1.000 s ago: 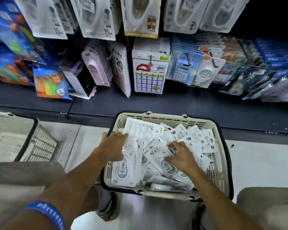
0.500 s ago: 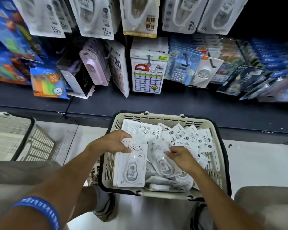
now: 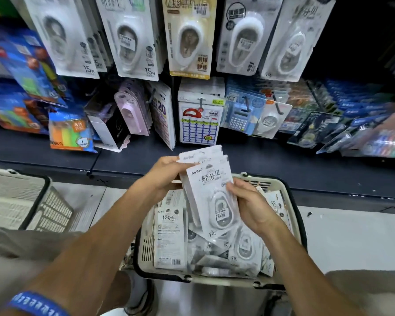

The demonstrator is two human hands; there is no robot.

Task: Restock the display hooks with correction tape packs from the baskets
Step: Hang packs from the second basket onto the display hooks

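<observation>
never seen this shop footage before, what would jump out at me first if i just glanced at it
First the two hands mid-frame: the left hand and right hand together hold a small stack of white correction tape packs above the cream basket, which is heaped with more of the same packs. Next, the row of big hanging packs along the top of the dark display, with bright blue and orange packets low on the left.

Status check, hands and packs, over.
Left hand and right hand both grip a stack of correction tape packs, raised above the basket. None hung yet. Nothing blocking.
</observation>
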